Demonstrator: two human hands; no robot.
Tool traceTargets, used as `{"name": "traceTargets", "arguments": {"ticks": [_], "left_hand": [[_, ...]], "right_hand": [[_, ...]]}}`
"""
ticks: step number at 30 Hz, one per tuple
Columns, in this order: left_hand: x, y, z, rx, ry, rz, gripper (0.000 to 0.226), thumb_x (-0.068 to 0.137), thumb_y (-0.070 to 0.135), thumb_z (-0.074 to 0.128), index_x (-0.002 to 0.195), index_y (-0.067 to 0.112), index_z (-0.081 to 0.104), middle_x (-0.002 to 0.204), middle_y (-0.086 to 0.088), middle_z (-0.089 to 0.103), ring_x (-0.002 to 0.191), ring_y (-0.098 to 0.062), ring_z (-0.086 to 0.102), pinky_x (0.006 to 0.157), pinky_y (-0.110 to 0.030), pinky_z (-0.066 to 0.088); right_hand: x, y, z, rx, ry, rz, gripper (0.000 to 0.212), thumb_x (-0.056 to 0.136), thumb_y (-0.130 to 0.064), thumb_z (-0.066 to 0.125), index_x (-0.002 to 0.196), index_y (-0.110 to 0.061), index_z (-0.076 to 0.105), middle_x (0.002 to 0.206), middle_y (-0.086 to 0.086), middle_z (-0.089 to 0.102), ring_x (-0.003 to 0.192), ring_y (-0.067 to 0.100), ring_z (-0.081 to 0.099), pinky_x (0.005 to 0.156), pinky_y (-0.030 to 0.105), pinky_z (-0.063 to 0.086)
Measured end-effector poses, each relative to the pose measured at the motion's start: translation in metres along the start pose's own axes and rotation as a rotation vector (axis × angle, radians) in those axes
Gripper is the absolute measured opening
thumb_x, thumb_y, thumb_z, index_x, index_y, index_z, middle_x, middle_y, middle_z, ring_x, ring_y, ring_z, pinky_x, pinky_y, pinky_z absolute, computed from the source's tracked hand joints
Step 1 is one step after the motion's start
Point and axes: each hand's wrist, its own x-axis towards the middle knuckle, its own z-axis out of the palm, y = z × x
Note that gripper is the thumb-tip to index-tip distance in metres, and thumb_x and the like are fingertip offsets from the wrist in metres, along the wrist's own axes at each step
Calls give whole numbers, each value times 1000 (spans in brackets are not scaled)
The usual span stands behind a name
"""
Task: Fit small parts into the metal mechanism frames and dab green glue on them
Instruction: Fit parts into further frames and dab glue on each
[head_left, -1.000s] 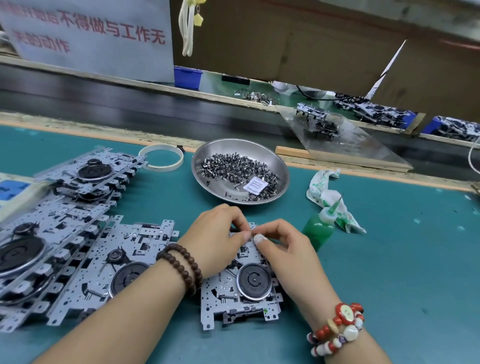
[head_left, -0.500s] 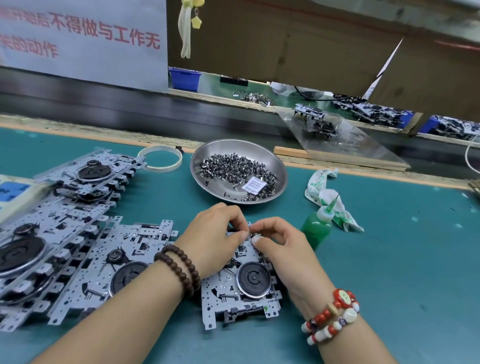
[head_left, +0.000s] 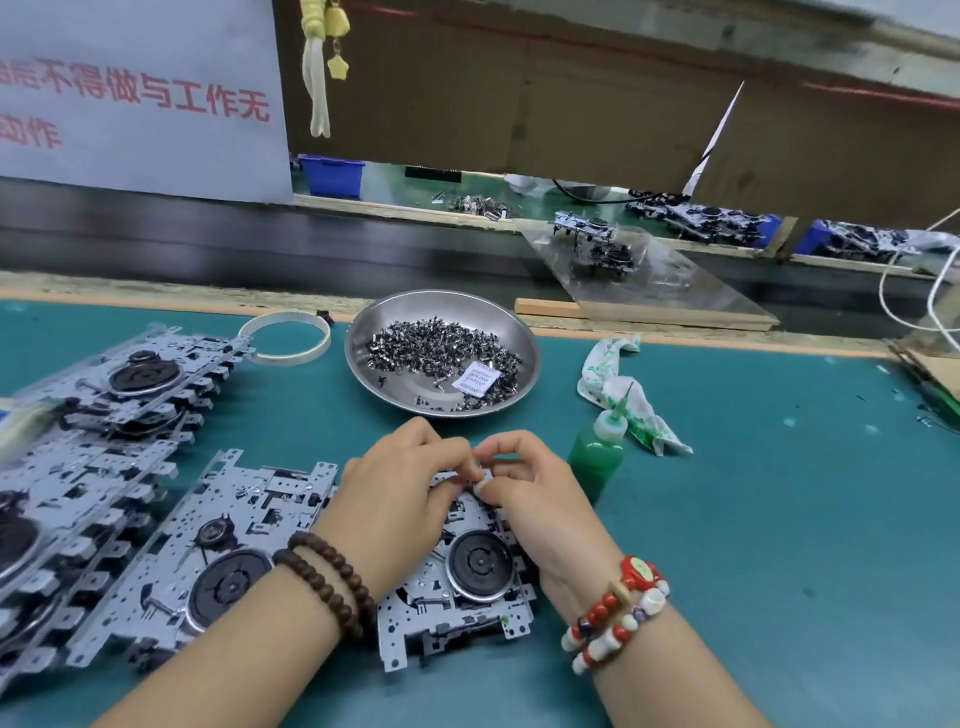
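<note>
Nearest the camera, two forearms reach in from the bottom edge, the left with a dark bead bracelet (head_left: 324, 582), the right with a red and white one (head_left: 615, 613). Both hands work over a metal frame (head_left: 457, 603) lying flat on the teal mat (head_left: 779, 545). The left hand (head_left: 400, 499) and right hand (head_left: 535, 493) meet fingertip to fingertip above the frame's far edge, fingers curled into pinches; whatever they pinch is too small and too covered to make out, and the hands hide that end of the frame. Left of it lies a second frame (head_left: 208, 561), and past that a stack of frames (head_left: 62, 493) runs off the left edge, blurred. Just right of the right hand stands the green glue bottle (head_left: 597, 457), its lower part behind the hand, with a stained rag (head_left: 618, 395) beyond. Farther back sit a steel dish (head_left: 363, 358) of small parts (head_left: 441, 348) with a paper slip, and a tape ring (head_left: 285, 338). Behind the bench edge, more mechanisms show only dimly.
</note>
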Motion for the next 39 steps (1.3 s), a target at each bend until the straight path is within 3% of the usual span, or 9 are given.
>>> {"name": "traceTargets", "arguments": {"ticks": [3, 7, 15, 19, 22, 24, 29, 35, 39], "left_hand": [[0, -1, 1, 42, 5, 8, 14, 90, 21, 55, 90, 33, 63, 84, 14, 45, 76, 1, 42, 91, -35, 38], [-4, -1, 2, 132, -5, 8, 17, 92, 22, 50, 94, 35, 60, 83, 18, 40, 73, 10, 39, 112, -35, 15], [-2, -1, 0, 95, 16, 58, 13, 90, 19, 55, 91, 27, 65, 81, 10, 43, 73, -12, 45, 84, -29, 36], [0, 0, 0, 99, -7, 42, 12, 90, 20, 54, 90, 25, 65, 88, 6, 48, 79, -16, 50, 86, -28, 37], [0, 0, -2, 93, -22, 33, 14, 91, 18, 52, 92, 25, 64, 90, 7, 48, 84, -15, 51, 91, -31, 38], [0, 1, -2, 75, -47, 18, 15, 92, 18, 50, 93, 27, 62, 94, 8, 49, 88, -13, 52, 92, -33, 39], [4, 4, -1, 27, -55, -49, 19, 94, 17, 45, 99, 31, 57, 97, 8, 50, 90, -13, 53, 85, -32, 46], [11, 14, 17, -103, -130, -126, 19, 91, 17, 53, 107, 28, 51, 81, 14, 54, 70, 0, 47, 74, -21, 40], [17, 26, 33, -157, -112, -158, 12, 91, 19, 54, 101, 26, 56, 77, 14, 54, 76, -5, 52, 74, -19, 41]], "right_hand": [[0, -1, 0, 24, -6, 19, 28, 84, 7, 51, 84, -20, 55, 82, 4, 61, 69, 11, 53, 54, 11, 41], [-3, -2, 1, 23, -17, 15, 25, 86, 4, 52, 85, -21, 55, 80, 2, 60, 66, 8, 53, 52, 8, 41], [-7, 3, 0, -57, -43, -49, 27, 87, 4, 49, 93, -22, 56, 94, 3, 63, 79, 8, 58, 71, 16, 46], [-15, 8, 0, -181, -41, -135, 35, 89, 0, 48, 107, -29, 50, 104, -16, 58, 88, -11, 56, 79, 7, 43], [-26, 12, -7, -266, -51, -186, 41, 90, 0, 46, 110, -36, 45, 111, -25, 50, 105, -8, 52, 88, 7, 37], [-37, 15, -17, -313, 13, -224, 35, 89, -1, 49, 99, -35, 51, 104, -29, 55, 97, -13, 54, 81, 3, 39], [-44, 20, -51, -284, 342, -251, 20, 85, -8, 62, 83, -25, 51, 88, -10, 60, 69, -4, 55, 69, 23, 44], [-23, 20, -71, -367, 376, -209, 55, 78, -19, 72, 119, -31, 37, 119, -7, 41, 109, 16, 43, 98, 35, 36], [-8, 21, -75, -496, 275, -172, 33, 84, -25, 67, 110, -30, 47, 111, -9, 51, 123, 18, 39, 97, 30, 33]]}}
